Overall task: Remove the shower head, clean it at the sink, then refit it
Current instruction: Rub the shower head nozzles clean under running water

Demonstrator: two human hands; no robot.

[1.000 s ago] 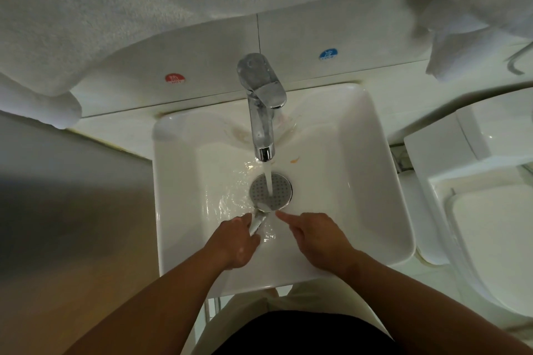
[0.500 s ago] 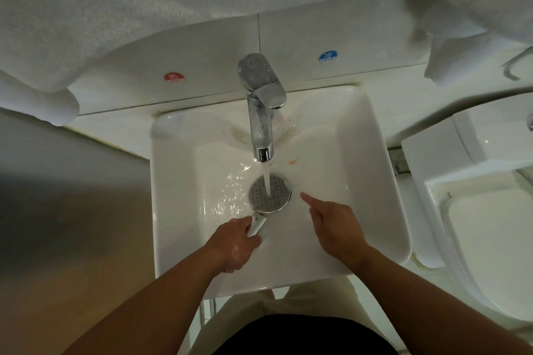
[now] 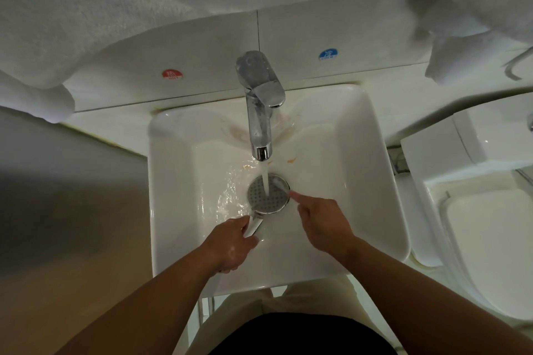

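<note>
Shower head (image 3: 268,194) lay in the sink (image 3: 383,181), face up, right below the tap (image 3: 259,112) spout. The water stream (image 3: 265,179) hit the nozzle plate a little off centre.

Left hand (image 3: 230,242) was on the person's side of the tap, fingers and thumb wrapped round the handle (image 3: 255,225). Right hand (image 3: 323,225) sat right of the spout line. Its index finger was straight with the tip touching the right rim of the face plate, and the other fingers were curled in, grasping nothing.

Handling, my read:
- Light, rigid part, so no flex and little weight to fight.
- Main risk was slip: the finish was smooth and glossy, and water was sheeting over the handle and the left hand.
- The handle is the place to hold it, being narrow enough for a full wrap.
- The round head looked too wide and slick for a one-hand grab. Its rim is good only for steadying or turning.
- The nozzle face showed as a dot grid. It should take fingertip rubbing, but I couldn't tell the nozzle material.
- A drop into the ceramic basin could chip either part, so hold it low under the tap.
- No hose was visible on it. The connector end was hidden in the left palm, so I couldn't tell its condition.
</note>
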